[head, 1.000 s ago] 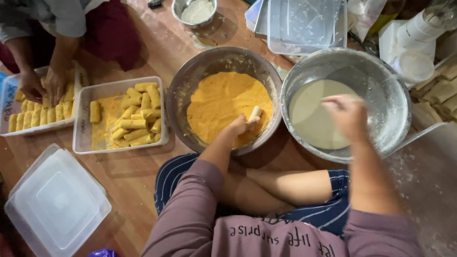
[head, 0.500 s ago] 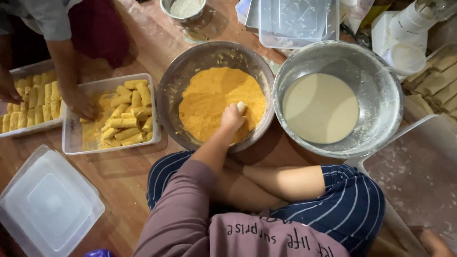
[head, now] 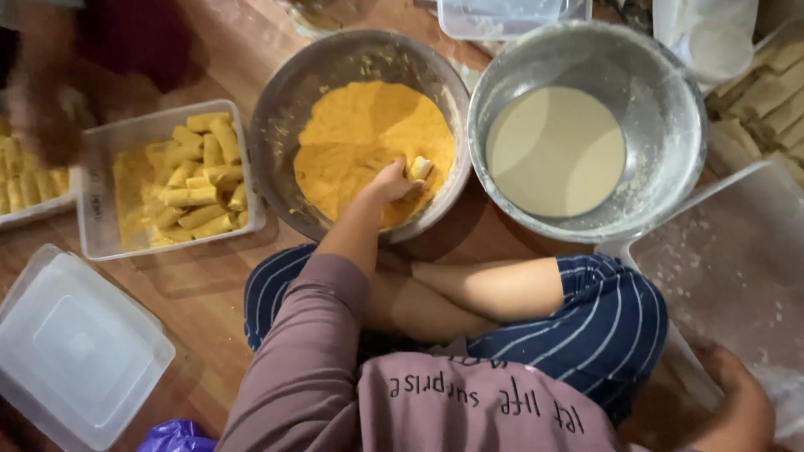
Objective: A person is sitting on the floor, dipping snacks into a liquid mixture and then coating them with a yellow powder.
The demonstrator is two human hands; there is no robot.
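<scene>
Left hand (head: 387,182) | holds pale roll (head: 419,167) | orange crumbs bowl (head: 285,109)

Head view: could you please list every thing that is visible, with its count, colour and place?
crumb bowl: one, metal, orange crumbs, top centre
batter bowl: one, metal, pale batter, top right
roll: one, pale, in the crumbs at the left fingertips
tray: one, clear, coated yellow rolls, left
second tray: one, more rolls, far left edge
lid: one, clear, bottom left
empty tub: one, clear, floury, right
co-worker's hand: one, blurred, top left
left hand: in the crumb bowl, grip on the roll
right hand: bottom right, by the empty tub
</scene>
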